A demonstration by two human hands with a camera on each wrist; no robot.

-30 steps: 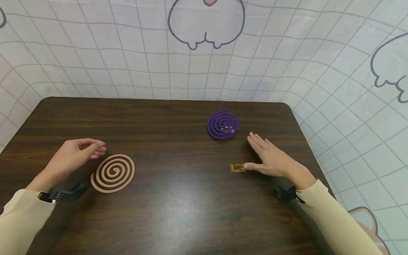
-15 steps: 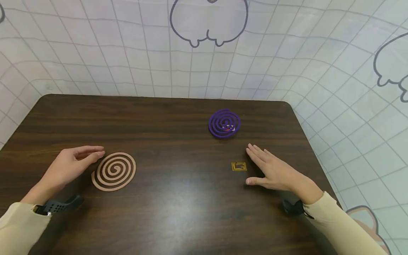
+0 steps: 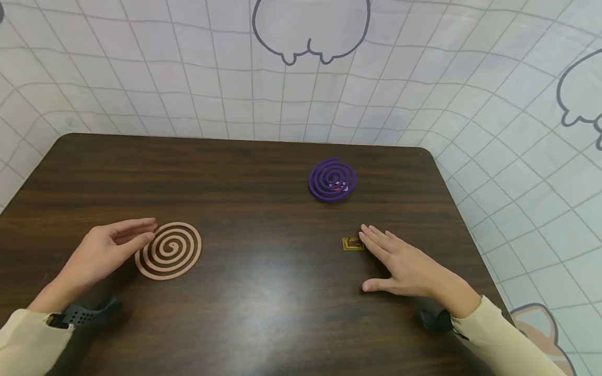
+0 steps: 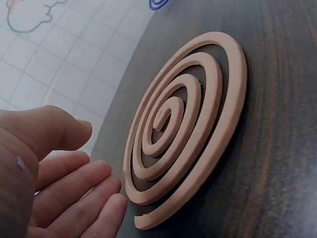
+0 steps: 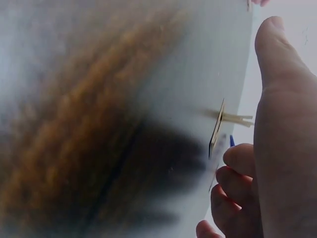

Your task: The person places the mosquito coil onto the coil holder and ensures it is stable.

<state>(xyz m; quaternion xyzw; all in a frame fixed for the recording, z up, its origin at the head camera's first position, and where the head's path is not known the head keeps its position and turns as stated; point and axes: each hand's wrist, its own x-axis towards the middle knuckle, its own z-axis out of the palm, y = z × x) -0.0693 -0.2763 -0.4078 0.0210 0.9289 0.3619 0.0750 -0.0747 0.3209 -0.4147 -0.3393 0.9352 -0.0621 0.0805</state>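
A pinkish-beige spiral mosquito coil (image 3: 172,245) lies flat on the dark table. My left hand (image 3: 105,250) is at its left edge, fingers loosely extended and thumb apart; the left wrist view has the fingers (image 4: 101,203) beside the coil with nothing between them. At the right, a small flat gold-coloured coil stand (image 3: 346,244) lies just off the fingertips of my right hand (image 3: 406,266). A thin prong sticks up from this stand (image 5: 216,130) in the right wrist view. The right hand is spread palm down and holds nothing; whether it touches the stand cannot be told.
Farther back lies a purple spiral coil (image 3: 333,179), with something small and brightly coloured showing through its rings. The brown wood-grain table (image 3: 263,209) has rounded far corners. A white grid-patterned curtain (image 3: 226,78) with cartoon outlines surrounds it.
The right hand has drawn back toward me, its thumb leaving the stand. The left hand has come down slightly toward the beige coil, its fingers straightening. The view has tilted a little.
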